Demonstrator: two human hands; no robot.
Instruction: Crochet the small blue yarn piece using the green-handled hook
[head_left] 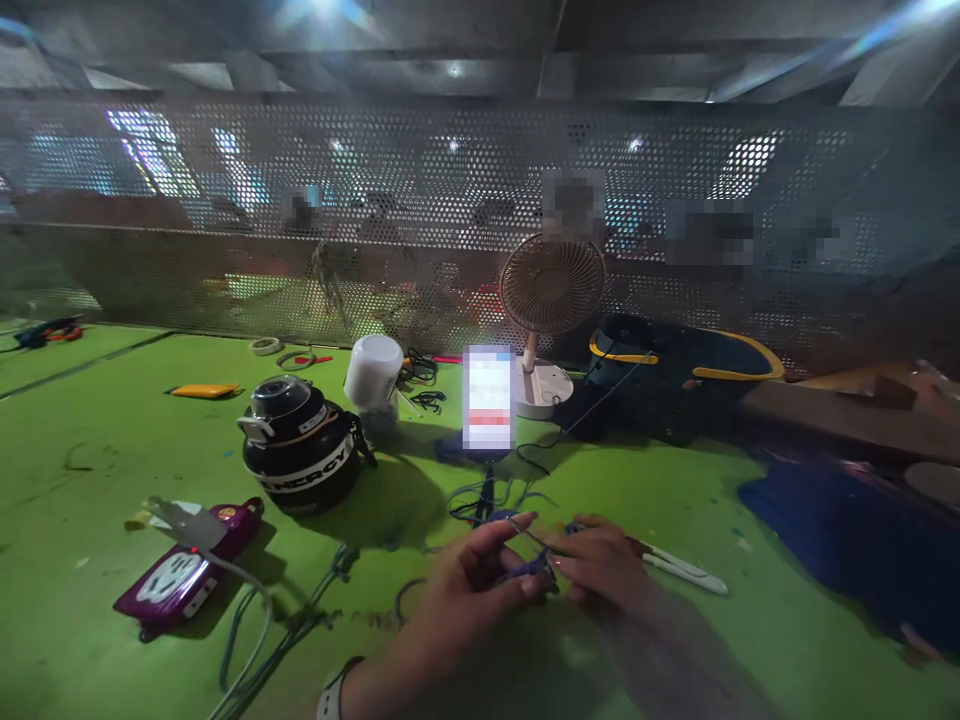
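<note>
Near the front of the green table, a small piece of blue-grey yarn work (534, 568) is pinched between the thumb and fingers of my left hand (480, 575). The left index finger is raised, with a thin strand or shaft beside its tip. My right hand (604, 565) is closed at the right side of the same piece, its fingertips touching it. A slim white-handled tool (686, 570) sticks out to the right past my right hand; I cannot tell if it is held or lies on the table. Loose blue-grey yarn (469, 500) lies just behind my hands.
A lit phone (489, 400) stands upright behind my hands, a fan (553, 285) behind it. To the left are a black jug (304, 455), a white container (373, 370) and a purple power strip (180, 575) with cables. A dark basket (675, 390) and blue cloth (847, 545) occupy the right.
</note>
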